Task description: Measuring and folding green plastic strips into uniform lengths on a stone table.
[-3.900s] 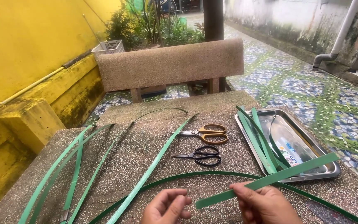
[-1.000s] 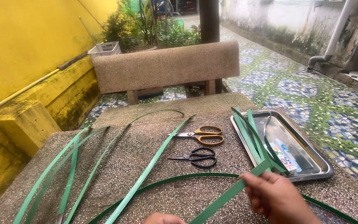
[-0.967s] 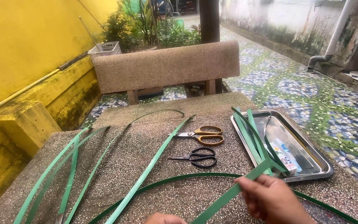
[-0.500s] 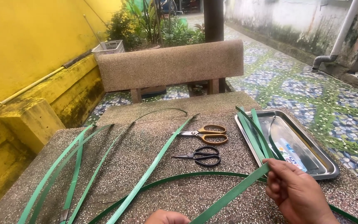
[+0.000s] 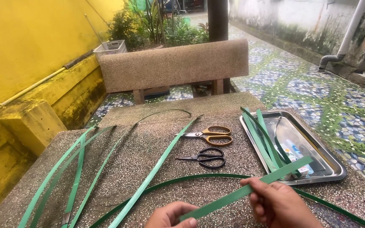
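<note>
At six o'clock on the stone table (image 5: 157, 126), we hold a short green strap piece (image 5: 250, 189): our left hand (image 5: 170, 215) pinches its near end, our right hand (image 5: 281, 204) closes around its middle. Yellow-handled scissors (image 5: 210, 135) and black scissors (image 5: 203, 157) lie at twelve, a metal tray (image 5: 332, 162) at two. The springy strip could flick loose if either pinch slackens.

The only package I can see is a small flat packet (image 5: 294, 154) lying inside the metal tray (image 5: 330, 157) at my right on the tabletop. It looks whitish with blue and red patches, and green strips (image 5: 263, 136) cross over part of it.
</note>
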